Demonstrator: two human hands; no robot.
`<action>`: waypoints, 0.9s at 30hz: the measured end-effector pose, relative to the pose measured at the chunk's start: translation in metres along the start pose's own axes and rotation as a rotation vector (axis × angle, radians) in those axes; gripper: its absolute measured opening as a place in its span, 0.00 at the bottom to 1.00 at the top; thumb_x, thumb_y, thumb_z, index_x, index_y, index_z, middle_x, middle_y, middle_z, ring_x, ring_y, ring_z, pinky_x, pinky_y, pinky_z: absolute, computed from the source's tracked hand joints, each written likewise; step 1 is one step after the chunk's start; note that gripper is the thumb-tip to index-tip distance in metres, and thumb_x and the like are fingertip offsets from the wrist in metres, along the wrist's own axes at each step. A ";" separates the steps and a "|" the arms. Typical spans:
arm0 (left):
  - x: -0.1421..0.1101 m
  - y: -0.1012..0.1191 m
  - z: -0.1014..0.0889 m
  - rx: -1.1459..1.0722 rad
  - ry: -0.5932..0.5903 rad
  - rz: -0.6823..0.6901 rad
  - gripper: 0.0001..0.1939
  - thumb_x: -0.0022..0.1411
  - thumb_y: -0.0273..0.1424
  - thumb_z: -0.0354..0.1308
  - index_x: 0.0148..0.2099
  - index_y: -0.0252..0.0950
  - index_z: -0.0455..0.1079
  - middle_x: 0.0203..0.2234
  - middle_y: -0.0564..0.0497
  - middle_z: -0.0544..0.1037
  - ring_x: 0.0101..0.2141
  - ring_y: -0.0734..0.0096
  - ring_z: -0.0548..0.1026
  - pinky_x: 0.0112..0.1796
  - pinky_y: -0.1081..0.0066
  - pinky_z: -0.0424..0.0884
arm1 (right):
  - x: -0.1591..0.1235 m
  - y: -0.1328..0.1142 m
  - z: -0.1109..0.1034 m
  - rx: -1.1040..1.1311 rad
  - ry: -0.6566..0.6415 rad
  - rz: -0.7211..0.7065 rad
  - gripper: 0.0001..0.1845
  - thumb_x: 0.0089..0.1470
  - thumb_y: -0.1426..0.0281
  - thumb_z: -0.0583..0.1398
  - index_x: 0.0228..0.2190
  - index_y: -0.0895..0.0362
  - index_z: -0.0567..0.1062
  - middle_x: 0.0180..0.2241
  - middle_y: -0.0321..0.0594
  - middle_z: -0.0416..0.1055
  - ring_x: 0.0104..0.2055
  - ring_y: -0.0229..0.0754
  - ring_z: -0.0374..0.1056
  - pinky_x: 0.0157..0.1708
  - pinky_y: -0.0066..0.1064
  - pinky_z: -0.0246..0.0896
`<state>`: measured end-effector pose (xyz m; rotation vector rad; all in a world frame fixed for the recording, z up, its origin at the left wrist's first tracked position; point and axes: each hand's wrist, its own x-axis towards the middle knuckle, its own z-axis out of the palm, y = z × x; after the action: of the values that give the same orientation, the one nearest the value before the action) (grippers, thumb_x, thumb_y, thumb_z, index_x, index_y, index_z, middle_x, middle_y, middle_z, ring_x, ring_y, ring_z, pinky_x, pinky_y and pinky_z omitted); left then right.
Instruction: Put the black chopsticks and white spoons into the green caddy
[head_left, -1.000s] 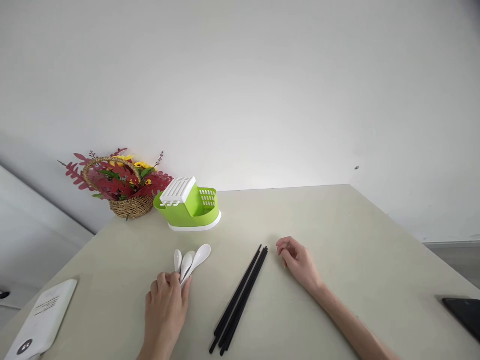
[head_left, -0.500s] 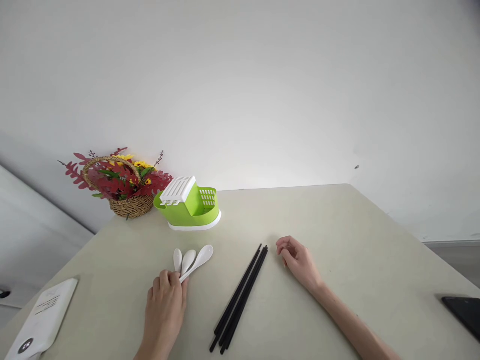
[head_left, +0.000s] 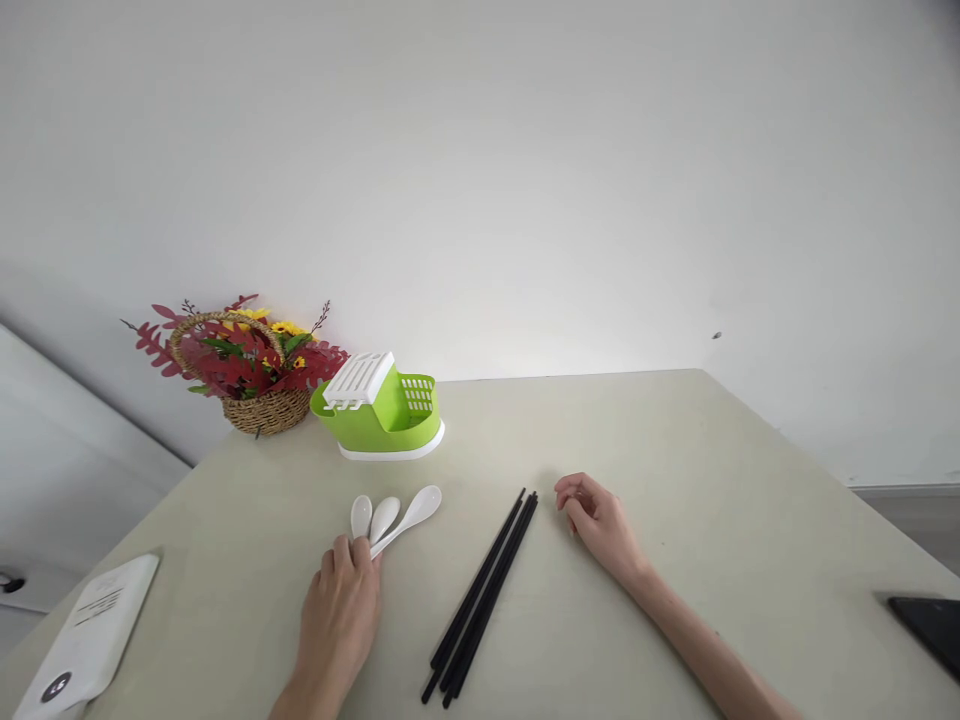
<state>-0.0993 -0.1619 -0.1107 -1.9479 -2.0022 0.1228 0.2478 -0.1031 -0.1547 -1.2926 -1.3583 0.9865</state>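
My left hand [head_left: 341, 600] is closed around the handles of three white spoons, low over the table. The left spoon [head_left: 361, 517], the middle spoon [head_left: 385, 518] and the right spoon [head_left: 418, 508] fan out with their bowls pointing away from me; the handle ends are hidden under my fingers. To the right lies a bundle of several black chopsticks [head_left: 491, 590], slanting away from me. Beside their far tips my right hand [head_left: 596, 520] rests on the table, fingers loosely curled and apart, with nothing in it.
A green and white cutlery holder [head_left: 375, 430] stands beyond the spoons. Left of it sits a wicker basket [head_left: 266, 410] with red and yellow artificial flowers. A white device [head_left: 94, 630] lies at the left, a black phone [head_left: 930, 625] at the right edge. A wall backs the table.
My left hand has shifted slightly right and away from me with the spoons, and the right spoon is spread farther out. My right hand and the chopsticks have stayed put.
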 end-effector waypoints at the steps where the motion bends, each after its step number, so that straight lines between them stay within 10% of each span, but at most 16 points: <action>1: 0.000 0.000 0.000 -0.004 -0.009 -0.005 0.22 0.75 0.31 0.36 0.39 0.31 0.70 0.34 0.42 0.70 0.33 0.58 0.74 0.34 0.63 0.70 | 0.000 0.000 0.000 0.002 0.000 0.002 0.09 0.54 0.69 0.54 0.37 0.53 0.72 0.30 0.34 0.72 0.22 0.36 0.62 0.24 0.30 0.58; 17: 0.000 0.007 -0.024 -0.227 -0.022 -0.018 0.18 0.76 0.32 0.34 0.41 0.35 0.63 0.33 0.49 0.68 0.24 0.71 0.70 0.22 0.72 0.62 | 0.003 0.005 0.000 0.080 -0.001 0.022 0.10 0.52 0.68 0.56 0.37 0.54 0.72 0.30 0.35 0.71 0.22 0.36 0.62 0.24 0.30 0.58; 27: -0.017 0.112 -0.070 -0.372 -0.084 0.247 0.16 0.72 0.23 0.40 0.47 0.35 0.70 0.36 0.44 0.72 0.32 0.66 0.76 0.31 0.69 0.70 | 0.021 0.010 -0.035 0.189 0.233 0.044 0.11 0.48 0.66 0.58 0.36 0.55 0.72 0.31 0.36 0.73 0.23 0.36 0.64 0.24 0.29 0.60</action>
<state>0.0288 -0.1849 -0.0811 -2.4563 -1.9347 -0.1194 0.2850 -0.0839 -0.1558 -1.2555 -1.0382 0.9382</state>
